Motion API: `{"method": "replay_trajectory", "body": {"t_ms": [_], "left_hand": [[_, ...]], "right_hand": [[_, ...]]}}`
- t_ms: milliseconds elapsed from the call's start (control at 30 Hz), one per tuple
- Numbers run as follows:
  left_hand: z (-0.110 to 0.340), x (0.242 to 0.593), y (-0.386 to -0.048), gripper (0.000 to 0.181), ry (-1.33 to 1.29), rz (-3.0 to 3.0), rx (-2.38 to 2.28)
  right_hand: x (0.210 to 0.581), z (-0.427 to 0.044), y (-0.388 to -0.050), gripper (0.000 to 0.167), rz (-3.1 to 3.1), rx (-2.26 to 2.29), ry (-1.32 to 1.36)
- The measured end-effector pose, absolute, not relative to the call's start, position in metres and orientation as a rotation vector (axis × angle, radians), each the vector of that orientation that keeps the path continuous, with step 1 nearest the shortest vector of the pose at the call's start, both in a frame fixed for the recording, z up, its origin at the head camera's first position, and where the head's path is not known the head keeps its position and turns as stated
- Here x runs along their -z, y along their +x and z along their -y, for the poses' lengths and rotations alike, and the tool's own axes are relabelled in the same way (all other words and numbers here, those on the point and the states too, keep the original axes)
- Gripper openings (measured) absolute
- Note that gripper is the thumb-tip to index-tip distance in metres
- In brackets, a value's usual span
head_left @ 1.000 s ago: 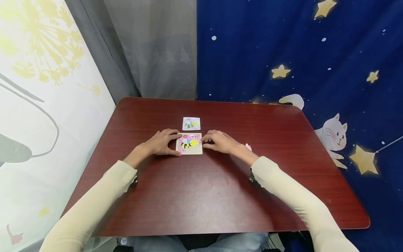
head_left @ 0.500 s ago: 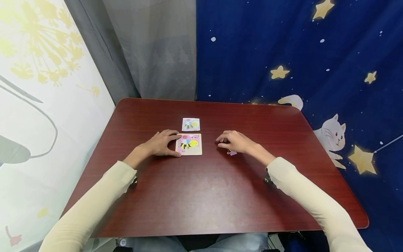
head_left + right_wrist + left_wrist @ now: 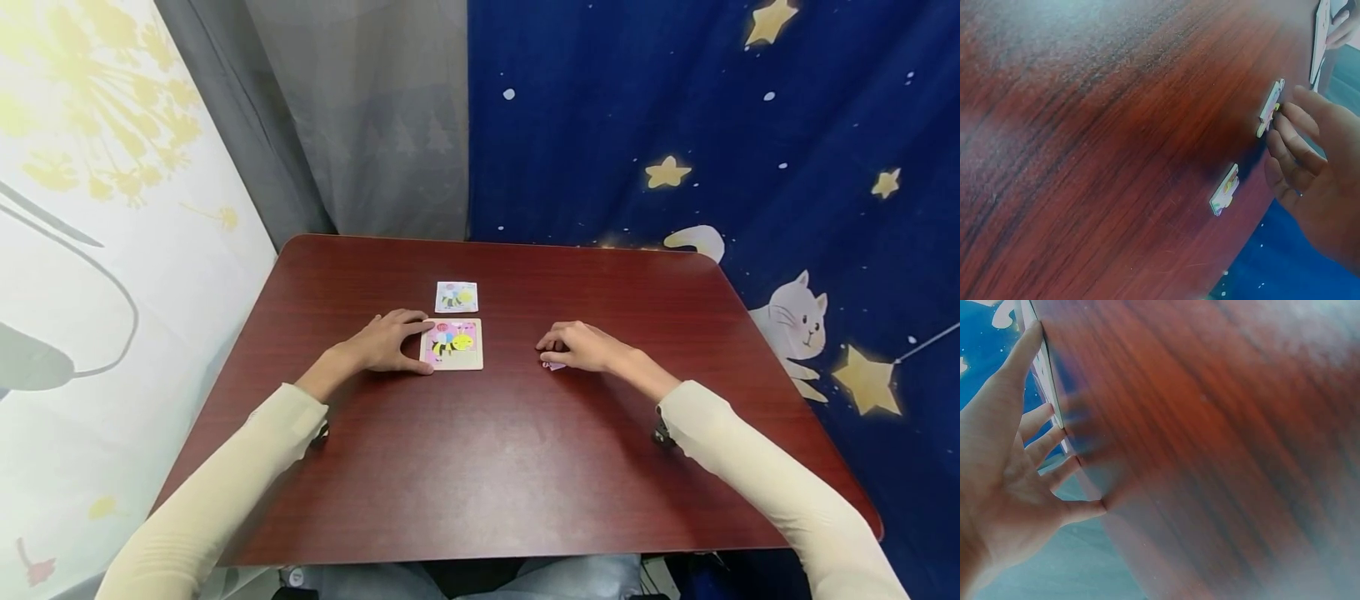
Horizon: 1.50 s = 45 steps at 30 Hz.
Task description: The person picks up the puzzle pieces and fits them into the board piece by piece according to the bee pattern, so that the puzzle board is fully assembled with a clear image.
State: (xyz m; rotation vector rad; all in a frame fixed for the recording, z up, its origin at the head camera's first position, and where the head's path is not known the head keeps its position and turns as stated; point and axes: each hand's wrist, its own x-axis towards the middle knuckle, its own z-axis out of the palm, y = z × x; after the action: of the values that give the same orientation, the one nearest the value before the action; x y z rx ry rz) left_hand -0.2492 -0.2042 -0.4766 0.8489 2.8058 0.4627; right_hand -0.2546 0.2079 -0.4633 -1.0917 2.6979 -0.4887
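Note:
A square wooden jigsaw board (image 3: 468, 362) with a bee picture lies flat on the table, pieces filling much of its upper and left part. My left hand (image 3: 385, 341) is spread along its left side, the thumb touching the lower left corner and the fingers at the upper left. To the right, my right hand (image 3: 585, 346) is low over a small pink jigsaw piece (image 3: 553, 365), partly hidden under the fingers. In the right wrist view its fingertips are at that piece (image 3: 1270, 109), the thumb apart from it. A second loose piece (image 3: 1225, 190) lies nearby.
Behind the board lies a card (image 3: 457, 297) with a matching bee picture. All of it is on a reddish-brown table (image 3: 480, 467) with rounded corners. A grey curtain (image 3: 390, 117) and a blue starry curtain (image 3: 585, 125) hang behind it.
My right hand has left the board's right edge and moved right to the loose piece. My left hand stays at the board's left side.

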Motion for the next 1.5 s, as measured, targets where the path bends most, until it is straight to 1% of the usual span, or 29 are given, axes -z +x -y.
{"method": "replay_trajectory", "body": {"t_ms": [100,300,433,567,800,900,1200,1333,1500], "left_hand": [[0.203,0.478,-0.250,0.096,0.860,-2.808,-0.468],[0.201,0.481,-0.251,0.097,0.857,-2.806,-0.461],[0.201,0.482,-0.250,0.097,0.845,-2.809,-0.461],[0.200,0.486,-0.246,0.097,0.831,-2.795,-0.465],[0.201,0.491,-0.239,0.097,0.822,-2.787,-0.446],[0.202,0.490,-0.239,0.096,0.820,-2.797,-0.445],[0.202,0.478,-0.249,0.097,0.823,-2.819,-0.448],[0.201,0.477,-0.249,0.097,0.825,-2.817,-0.444],[0.202,0.479,-0.249,0.096,0.819,-2.814,-0.452]], "right_hand": [[0.461,-0.210,-0.252,0.029,-2.682,0.489,-1.068],[0.457,-0.217,-0.249,0.044,-2.637,0.382,-1.136],[0.456,-0.220,-0.248,0.046,-2.589,0.402,-1.165],[0.460,-0.222,-0.245,0.043,-2.575,0.440,-1.193],[0.469,-0.222,-0.240,0.025,-2.602,0.491,-1.183],[0.471,-0.220,-0.241,0.021,-2.613,0.536,-1.193],[0.464,-0.204,-0.254,0.023,-2.696,0.559,-1.203],[0.460,-0.190,-0.256,0.026,-2.711,0.566,-1.190],[0.458,-0.168,-0.261,0.026,-2.697,0.580,-1.208]]}}
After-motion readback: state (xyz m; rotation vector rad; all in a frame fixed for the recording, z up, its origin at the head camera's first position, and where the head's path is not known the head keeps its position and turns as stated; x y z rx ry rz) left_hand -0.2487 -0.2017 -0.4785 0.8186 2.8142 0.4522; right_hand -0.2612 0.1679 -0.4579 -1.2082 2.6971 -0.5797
